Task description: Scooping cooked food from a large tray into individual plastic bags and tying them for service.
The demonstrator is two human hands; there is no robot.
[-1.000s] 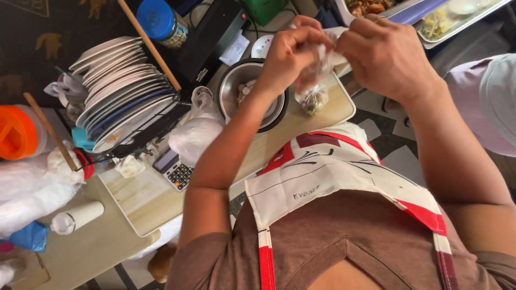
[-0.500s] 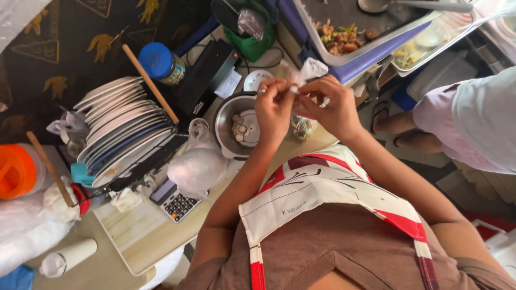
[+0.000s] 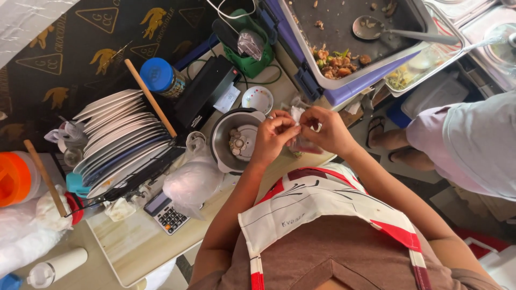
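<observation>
Both hands together — left hand [image 3: 273, 134] and right hand [image 3: 325, 130] pinching the top of a small clear plastic bag [image 3: 302, 140], above the counter [image 3: 140, 244] — metal pot [image 3: 236, 140] just beside.

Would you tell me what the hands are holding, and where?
Both the left hand and right hand pinch the small clear plastic bag at its gathered top.

A small clear plastic bag [image 3: 302, 140] sits at centre, pinched between both hands. At eight o'clock lies a knotted clear bag [image 3: 192, 181], beside a grey calculator [image 3: 166, 213]. At ten o'clock hangs a black banner [image 3: 86, 43] with yellow emblems.
</observation>
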